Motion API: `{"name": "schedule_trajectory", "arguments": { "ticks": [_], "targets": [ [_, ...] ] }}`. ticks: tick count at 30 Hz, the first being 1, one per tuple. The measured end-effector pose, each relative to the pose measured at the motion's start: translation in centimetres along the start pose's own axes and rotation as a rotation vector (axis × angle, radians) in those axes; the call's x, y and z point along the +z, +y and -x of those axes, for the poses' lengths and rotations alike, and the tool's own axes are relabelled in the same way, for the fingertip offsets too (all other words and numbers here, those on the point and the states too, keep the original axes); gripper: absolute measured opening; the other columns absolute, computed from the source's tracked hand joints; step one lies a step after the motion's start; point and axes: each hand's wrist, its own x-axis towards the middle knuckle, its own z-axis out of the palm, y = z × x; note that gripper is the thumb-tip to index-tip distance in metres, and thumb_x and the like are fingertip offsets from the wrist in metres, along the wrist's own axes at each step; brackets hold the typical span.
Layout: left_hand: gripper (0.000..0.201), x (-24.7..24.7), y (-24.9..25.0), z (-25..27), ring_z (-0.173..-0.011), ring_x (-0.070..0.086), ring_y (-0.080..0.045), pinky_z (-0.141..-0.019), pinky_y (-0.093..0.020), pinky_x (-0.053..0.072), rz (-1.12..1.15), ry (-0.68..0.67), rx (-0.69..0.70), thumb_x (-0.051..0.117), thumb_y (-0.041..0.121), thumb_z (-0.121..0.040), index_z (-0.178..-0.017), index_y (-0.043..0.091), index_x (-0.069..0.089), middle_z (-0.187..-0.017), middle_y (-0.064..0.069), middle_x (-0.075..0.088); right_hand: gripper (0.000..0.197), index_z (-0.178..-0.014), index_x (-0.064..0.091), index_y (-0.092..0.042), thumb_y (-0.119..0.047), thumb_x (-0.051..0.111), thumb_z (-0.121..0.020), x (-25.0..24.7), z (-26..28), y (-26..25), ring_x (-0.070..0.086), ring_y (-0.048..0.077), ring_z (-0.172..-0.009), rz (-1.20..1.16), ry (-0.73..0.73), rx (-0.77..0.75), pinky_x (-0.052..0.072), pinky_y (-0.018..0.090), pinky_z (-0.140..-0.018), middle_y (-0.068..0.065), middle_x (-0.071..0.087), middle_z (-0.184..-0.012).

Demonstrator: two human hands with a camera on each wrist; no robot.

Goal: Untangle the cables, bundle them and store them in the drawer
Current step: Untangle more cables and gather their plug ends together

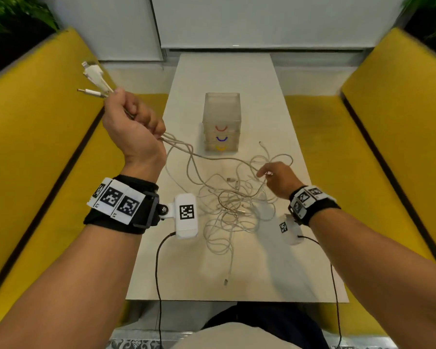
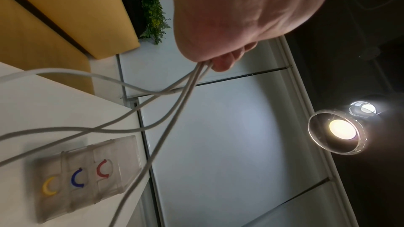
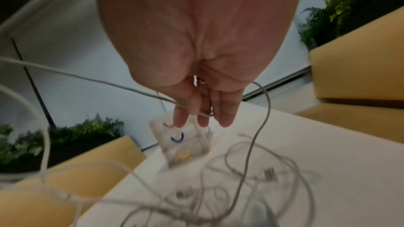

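Observation:
My left hand [image 1: 132,122] is raised over the table's left side and grips several white cable ends in a fist; their connectors [image 1: 93,76] stick out above it. From the fist [image 2: 220,62] the strands [image 2: 174,110] run down to a tangle of white cables [image 1: 232,205] on the table. Lower on the right of the tangle, my right hand [image 1: 275,176] pinches one strand [image 3: 131,87] between thumb and fingers [image 3: 190,108]. A clear three-drawer unit [image 1: 222,122] with red, blue and yellow handles stands behind the tangle, all drawers closed.
The narrow white table [image 1: 237,278] runs between two yellow benches [image 1: 48,152] [image 1: 393,147]. One loose cable end [image 1: 226,282] lies toward the near edge. Black cords hang from both wrist cameras. Plants stand behind the benches; a white wall closes the far end.

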Motion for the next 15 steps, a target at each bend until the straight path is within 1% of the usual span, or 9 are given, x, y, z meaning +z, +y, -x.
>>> {"name": "schedule_trajectory", "arguments": {
  "ticks": [3, 5, 6, 8, 10, 11, 12, 13, 15],
  "targets": [
    [0.028, 0.2, -0.9, 0.2, -0.051, 0.009, -0.017, -0.047, -0.031, 0.012, -0.017, -0.008, -0.005, 0.04, 0.024, -0.093, -0.067, 0.021, 0.029, -0.057, 0.001, 0.017, 0.034, -0.12, 0.066, -0.019, 0.0, 0.051, -0.096, 2.7, 0.0, 0.3, 0.058, 0.027, -0.124, -0.04, -0.058, -0.033, 0.044, 0.029, -0.097, 0.01, 0.062, -0.136],
    [0.026, 0.2, -1.6, 0.3, -0.051, 0.008, -0.019, -0.048, -0.031, 0.011, -0.04, -0.001, -0.006, 0.042, 0.023, -0.088, -0.068, 0.021, 0.026, -0.057, 0.0, 0.015, 0.044, -0.13, 0.058, -0.021, 0.001, 0.049, -0.093, 3.8, 0.2, 0.0, 0.058, 0.026, -0.124, -0.108, 0.051, -0.052, 0.047, 0.033, -0.099, 0.007, 0.059, -0.139],
    [0.026, 0.1, -1.8, 0.3, -0.051, 0.008, -0.019, -0.048, -0.031, 0.011, -0.053, 0.004, -0.003, 0.042, 0.022, -0.087, -0.068, 0.021, 0.024, -0.058, -0.001, 0.015, 0.047, -0.128, 0.057, -0.021, 0.003, 0.048, -0.088, 4.0, 0.6, -0.4, 0.06, 0.026, -0.116, -0.129, 0.188, -0.047, 0.05, 0.036, -0.094, 0.004, 0.059, -0.136],
    [0.026, -0.3, -2.2, 0.3, -0.051, 0.008, -0.02, -0.048, -0.03, 0.012, -0.072, 0.018, 0.009, 0.042, 0.021, -0.085, -0.066, 0.021, 0.024, -0.058, -0.002, 0.014, 0.043, -0.112, 0.055, -0.02, 0.005, 0.048, -0.078, 4.0, 2.0, -1.7, 0.061, 0.028, -0.089, -0.122, 0.464, -0.074, 0.05, 0.038, -0.07, 0.002, 0.057, -0.123],
    [0.026, -0.7, -2.4, 0.3, -0.052, 0.008, -0.02, -0.048, -0.03, 0.013, -0.083, 0.04, 0.02, 0.042, 0.02, -0.084, -0.065, 0.021, 0.025, -0.059, -0.003, 0.014, 0.036, -0.097, 0.052, -0.018, 0.006, 0.049, -0.07, 4.1, 3.7, -2.7, 0.054, 0.028, -0.074, -0.106, 0.572, -0.217, 0.045, 0.037, -0.058, 0.004, 0.054, -0.108],
    [0.026, -0.8, -2.4, 0.3, -0.052, 0.008, -0.02, -0.049, -0.03, 0.013, -0.087, 0.05, 0.024, 0.042, 0.02, -0.084, -0.065, 0.021, 0.025, -0.06, -0.004, 0.014, 0.033, -0.091, 0.053, -0.016, 0.006, 0.049, -0.068, 4.6, 4.4, -2.7, 0.053, 0.027, -0.074, -0.098, 0.535, -0.318, 0.046, 0.039, -0.058, 0.004, 0.055, -0.1],
    [0.026, -0.9, -2.5, 0.4, -0.052, 0.009, -0.02, -0.049, -0.03, 0.013, -0.089, 0.055, 0.027, 0.042, 0.019, -0.084, -0.064, 0.021, 0.026, -0.06, -0.004, 0.014, 0.03, -0.087, 0.056, -0.015, 0.006, 0.049, -0.067, 5.0, 5.2, -2.8, 0.055, 0.026, -0.076, -0.079, 0.435, -0.41, 0.05, 0.041, -0.061, 0.003, 0.058, -0.093],
    [0.026, -1.0, -2.7, 0.5, -0.052, 0.009, -0.02, -0.049, -0.03, 0.013, -0.092, 0.057, 0.029, 0.041, 0.018, -0.084, -0.064, 0.021, 0.026, -0.06, -0.004, 0.014, 0.029, -0.085, 0.06, -0.015, 0.006, 0.05, -0.067, 5.5, 6.0, -2.7, 0.057, 0.026, -0.08, -0.03, 0.275, -0.466, 0.053, 0.044, -0.066, 0.001, 0.06, -0.09],
    [0.027, -1.1, -2.9, 0.6, -0.052, 0.009, -0.02, -0.049, -0.03, 0.013, -0.095, 0.058, 0.027, 0.041, 0.016, -0.085, -0.063, 0.021, 0.026, -0.059, -0.004, 0.014, 0.032, -0.093, 0.069, -0.015, 0.003, 0.053, -0.072, 7.0, 7.7, -2.5, 0.061, 0.024, -0.093, 0.154, -0.117, -0.481, 0.054, 0.041, -0.078, 0.0, 0.064, -0.098]
  ]
}}
